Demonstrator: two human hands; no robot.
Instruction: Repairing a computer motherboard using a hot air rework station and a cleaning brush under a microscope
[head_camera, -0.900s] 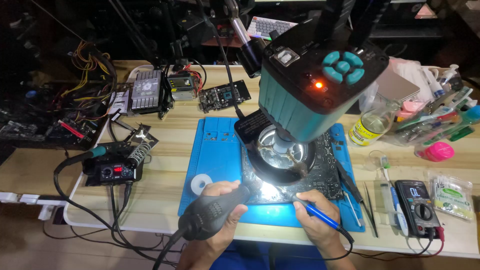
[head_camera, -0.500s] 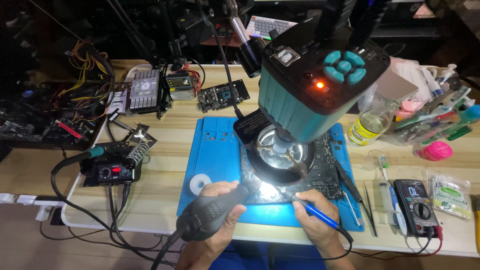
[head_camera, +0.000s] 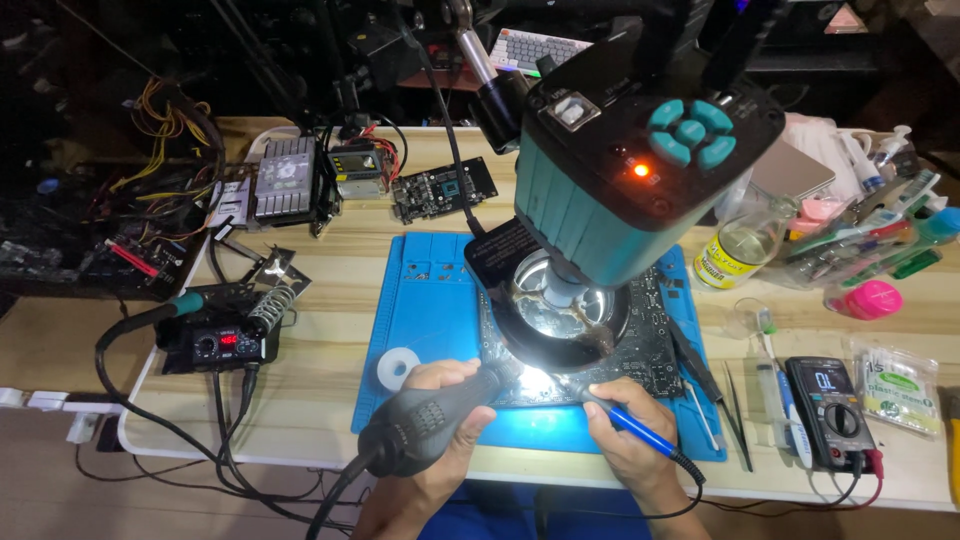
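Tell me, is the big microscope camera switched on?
On. An orange light glows on the teal microscope camera, and bright light falls on the circuit board beneath.

Overall: desk (head_camera: 330, 400) evenly lit and bright, colours vivid.
Light source: microscope (head_camera: 640, 170) ring lamp throws a white pool onto the circuit board (head_camera: 650, 365).
Glare: board blown out white right under the lens.
Shadows: far edge and left shelves sink into darkness.
Focus: sharp in the middle, no motion blur.
Edges: wide-angle bend towards the corners.
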